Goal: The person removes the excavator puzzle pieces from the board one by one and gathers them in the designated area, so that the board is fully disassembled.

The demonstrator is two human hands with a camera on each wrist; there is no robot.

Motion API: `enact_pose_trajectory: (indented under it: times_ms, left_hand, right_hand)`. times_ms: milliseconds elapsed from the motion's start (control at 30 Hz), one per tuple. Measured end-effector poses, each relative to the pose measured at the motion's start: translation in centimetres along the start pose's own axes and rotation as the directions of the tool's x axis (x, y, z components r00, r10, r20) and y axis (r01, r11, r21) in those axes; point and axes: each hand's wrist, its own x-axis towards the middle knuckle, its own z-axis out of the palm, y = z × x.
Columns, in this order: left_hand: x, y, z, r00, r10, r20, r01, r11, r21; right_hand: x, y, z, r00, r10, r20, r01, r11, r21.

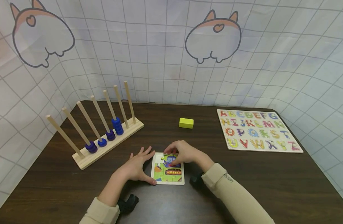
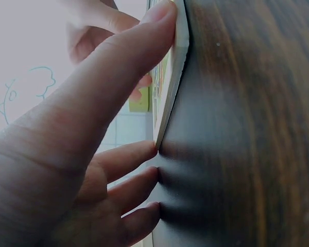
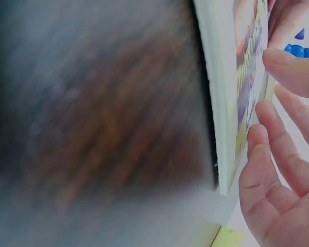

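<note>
A small square jigsaw puzzle (image 1: 167, 177) in a pale wooden tray lies flat on the table, with a picture of a vehicle on green. My left hand (image 1: 137, 166) is spread along its left side. Its thumb (image 2: 157, 23) presses the near left corner, while the index fingertip touches the far left corner and other fingertips rest on the table. From the right, my right hand (image 1: 185, 152) reaches over the puzzle, fingertips at its far part. In the right wrist view its thumb (image 3: 288, 72) and bent fingers stand apart, and no loose piece shows between them.
A wooden peg stand (image 1: 112, 144) with blue rings on several pegs stands at the left. Beyond the puzzle lies a yellow block (image 1: 186, 123). An alphabet board (image 1: 261, 130) lies at the back right of the dark table (image 1: 258, 183). A tiled-pattern sheet (image 1: 149, 46) hangs behind.
</note>
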Motion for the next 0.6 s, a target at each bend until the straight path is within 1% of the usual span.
enact_pose_trajectory:
  times_ms: [267, 433, 600]
  left_hand:
    - [0.03, -0.13, 0.04, 1.0, 0.005, -0.001, -0.005, 1.0, -0.002]
    - [0.07, -0.18, 0.03, 1.0, 0.004, -0.001, -0.004, 1.0, 0.001]
    - [0.1, -0.19, 0.05, 1.0, 0.005, -0.004, -0.005, 1.0, -0.001]
  right_hand:
    - [0.5, -0.29, 0.16, 1.0, 0.009, 0.027, -0.008, 0.999, -0.044]
    - [0.69, -0.66, 0.11, 0.997, 0.019, 0.074, -0.012, 0.996, -0.092]
    - [0.85, -0.94, 0.09, 0.993, 0.033, 0.11, -0.019, 0.993, -0.12]
